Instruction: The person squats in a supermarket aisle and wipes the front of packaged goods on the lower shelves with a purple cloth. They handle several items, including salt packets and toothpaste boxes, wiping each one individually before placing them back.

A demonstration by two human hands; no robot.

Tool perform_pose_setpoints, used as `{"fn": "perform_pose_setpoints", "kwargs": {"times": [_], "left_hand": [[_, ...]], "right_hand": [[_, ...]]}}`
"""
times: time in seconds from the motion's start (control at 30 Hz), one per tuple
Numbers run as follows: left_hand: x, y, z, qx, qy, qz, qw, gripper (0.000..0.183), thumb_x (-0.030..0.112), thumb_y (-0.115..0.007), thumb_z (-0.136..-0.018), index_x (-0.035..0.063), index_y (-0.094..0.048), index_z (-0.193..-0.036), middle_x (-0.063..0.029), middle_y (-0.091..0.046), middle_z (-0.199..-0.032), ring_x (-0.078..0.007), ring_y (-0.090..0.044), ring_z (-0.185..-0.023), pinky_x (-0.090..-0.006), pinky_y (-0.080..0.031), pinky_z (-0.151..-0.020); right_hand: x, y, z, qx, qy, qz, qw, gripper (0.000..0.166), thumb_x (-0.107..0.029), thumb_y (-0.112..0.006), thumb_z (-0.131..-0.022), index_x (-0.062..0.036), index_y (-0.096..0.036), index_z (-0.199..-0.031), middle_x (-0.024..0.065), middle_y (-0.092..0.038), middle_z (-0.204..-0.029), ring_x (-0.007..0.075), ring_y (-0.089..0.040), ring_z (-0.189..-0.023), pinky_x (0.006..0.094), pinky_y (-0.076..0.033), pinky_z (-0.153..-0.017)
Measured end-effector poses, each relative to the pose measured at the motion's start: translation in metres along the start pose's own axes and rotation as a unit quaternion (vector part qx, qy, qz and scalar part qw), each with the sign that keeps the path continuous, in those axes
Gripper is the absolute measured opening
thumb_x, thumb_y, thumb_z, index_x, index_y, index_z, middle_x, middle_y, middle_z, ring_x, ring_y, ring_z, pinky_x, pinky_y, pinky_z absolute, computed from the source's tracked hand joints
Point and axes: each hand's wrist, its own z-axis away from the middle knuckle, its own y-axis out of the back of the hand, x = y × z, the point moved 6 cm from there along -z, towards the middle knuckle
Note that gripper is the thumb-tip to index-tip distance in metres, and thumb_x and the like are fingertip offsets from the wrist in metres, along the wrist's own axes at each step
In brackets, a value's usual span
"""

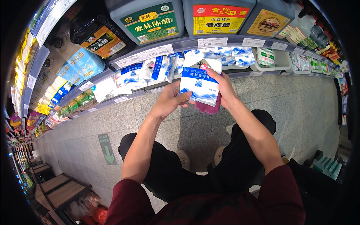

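A blue-and-white bag of refined salt [199,81] is held up before the lower shelf, its printed front facing me. My left hand [172,98] pinches its lower left corner between thumb and fingers. At the bag's right side, my right hand [223,85] grips it, thumb on the front. A dark pink cloth [208,108] hangs behind and below the bag, by my right hand; how it is held is hidden. Similar salt bags [219,56] lie on the low shelf just behind, with curing salt bags [130,76] to the left.
Large vinegar jugs [153,21] stand on the shelf above, over a shelf edge with price tags [212,43]. Noodle packs [81,66] fill the left shelf. A white tray [281,63] holds more bags. Wooden-topped stands [66,191] are at lower left; a green exit arrow [107,149] marks the floor.
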Motion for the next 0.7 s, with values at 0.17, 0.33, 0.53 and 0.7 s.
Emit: {"fn": "perform_pose_setpoints", "kwargs": {"times": [0.17,0.33,0.53,0.7], "left_hand": [[0.005,-0.004,0.001,0.005,-0.011,0.035,0.999,0.040,0.010,-0.067,-0.089,-0.0017,-0.052,-0.125,-0.0098,-0.067,-0.106,-0.0157,-0.067,-0.085,-0.0233,-0.052,-0.066],[0.006,-0.005,0.003,0.020,-0.017,0.057,0.998,0.046,0.003,-0.071,-0.083,-0.0023,-0.053,-0.125,-0.0090,-0.067,-0.104,-0.0140,-0.066,-0.084,-0.0237,-0.052,-0.064],[0.003,-0.003,-0.003,0.004,-0.061,0.059,0.996,0.045,0.000,-0.072,-0.081,-0.0044,-0.055,-0.123,-0.0083,-0.066,-0.106,-0.0122,-0.066,-0.085,-0.0221,-0.054,-0.068],[-0.005,-0.014,0.000,0.006,0.023,0.152,0.988,0.042,0.005,-0.072,-0.083,-0.0025,-0.056,-0.121,-0.0100,-0.067,-0.105,-0.0136,-0.066,-0.086,-0.0231,-0.056,-0.070]], "right_hand": [[-0.004,0.002,0.003,0.013,0.013,-0.022,1.000,0.047,-0.032,-0.069,-0.086,0.0022,-0.056,-0.116,0.0103,-0.066,-0.101,0.0166,-0.067,-0.088,0.0302,-0.055,-0.075],[-0.010,0.002,0.003,0.007,0.034,-0.051,0.998,0.046,-0.032,-0.069,-0.086,0.0016,-0.056,-0.115,0.0103,-0.066,-0.101,0.0163,-0.068,-0.087,0.0295,-0.056,-0.075],[-0.009,0.004,0.003,0.021,0.055,-0.063,0.996,0.047,-0.032,-0.069,-0.086,0.0022,-0.055,-0.115,0.0102,-0.066,-0.101,0.0159,-0.067,-0.088,0.0289,-0.056,-0.075],[-0.017,0.007,0.004,0.042,0.092,-0.038,0.994,0.049,-0.033,-0.070,-0.086,0.0035,-0.055,-0.115,0.0105,-0.065,-0.101,0.0157,-0.067,-0.087,0.0283,-0.056,-0.073]]}}
